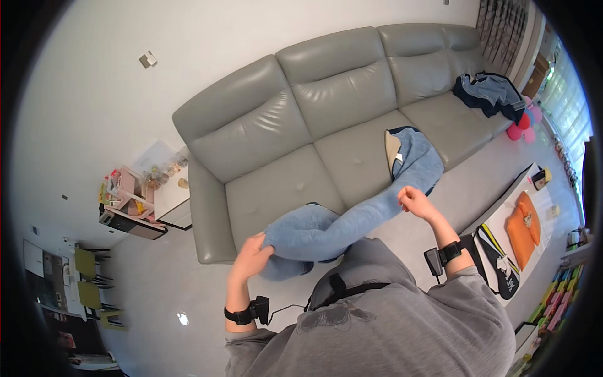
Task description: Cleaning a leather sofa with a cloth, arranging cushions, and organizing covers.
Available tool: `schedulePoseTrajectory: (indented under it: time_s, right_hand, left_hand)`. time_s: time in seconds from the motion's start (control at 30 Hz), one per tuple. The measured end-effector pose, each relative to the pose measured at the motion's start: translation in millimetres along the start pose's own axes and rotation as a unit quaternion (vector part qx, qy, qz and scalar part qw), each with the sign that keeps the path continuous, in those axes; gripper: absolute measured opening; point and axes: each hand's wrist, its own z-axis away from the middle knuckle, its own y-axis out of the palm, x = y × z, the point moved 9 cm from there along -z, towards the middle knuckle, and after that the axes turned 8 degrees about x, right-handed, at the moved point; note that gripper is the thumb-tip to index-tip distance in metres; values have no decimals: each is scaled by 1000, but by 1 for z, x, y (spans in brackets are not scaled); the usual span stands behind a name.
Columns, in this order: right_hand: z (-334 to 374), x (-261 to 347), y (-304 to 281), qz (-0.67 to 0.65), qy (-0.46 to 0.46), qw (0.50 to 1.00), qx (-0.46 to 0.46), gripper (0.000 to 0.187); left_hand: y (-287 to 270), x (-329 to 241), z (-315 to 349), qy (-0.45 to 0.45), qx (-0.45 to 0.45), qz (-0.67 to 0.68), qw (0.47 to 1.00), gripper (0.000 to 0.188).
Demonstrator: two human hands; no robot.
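Note:
A pair of light-blue jeans [339, 234] stretches in front of me, from the sofa seat down over my lap. Its waist end lies on the seat, with a beige lining and dark edge showing. At the near left, where the leg is folded over, my left hand [254, 252] is closed on the denim. Farther right, my right hand [412, 201] has its fingers curled in at the edge of the jeans. Whether cloth is between those fingers is hidden.
A grey leather sofa [264, 179] runs across the front, with a dark and blue garment [493, 94] at its right end. Pink balloons [529, 133] sit beyond it. To the right, a low table holds an orange pouch [522, 229]. A white cabinet [171, 198] stands left.

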Motion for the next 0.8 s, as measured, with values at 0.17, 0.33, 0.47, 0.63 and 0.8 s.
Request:
schedulePoseTrajectory:
  time_s: [0.17, 0.33, 0.47, 0.63, 0.8]
  right_hand:
    - [-20, 13, -9, 2, 5, 1000, -9, 13]
    - [-18, 13, -26, -2, 22, 1000, -13, 13]
    - [-9, -8, -52, -2, 36, 997, -67, 13]
    - [-12, -21, -61, -11, 55, 995, -80, 15]
    - [-47, -32, -94, -5, 50, 994, -92, 16]
  left_hand:
    - [-29, 9, 15, 14, -61, -40, 997, 22]
    - [-51, 2, 8, 24, -113, -50, 992, 19]
    - [-63, 14, -19, 2, -127, 2, 992, 19]
    - [-86, 37, -43, -38, -177, 95, 979, 30]
    - [-125, 37, -51, -27, -263, 45, 963, 30]
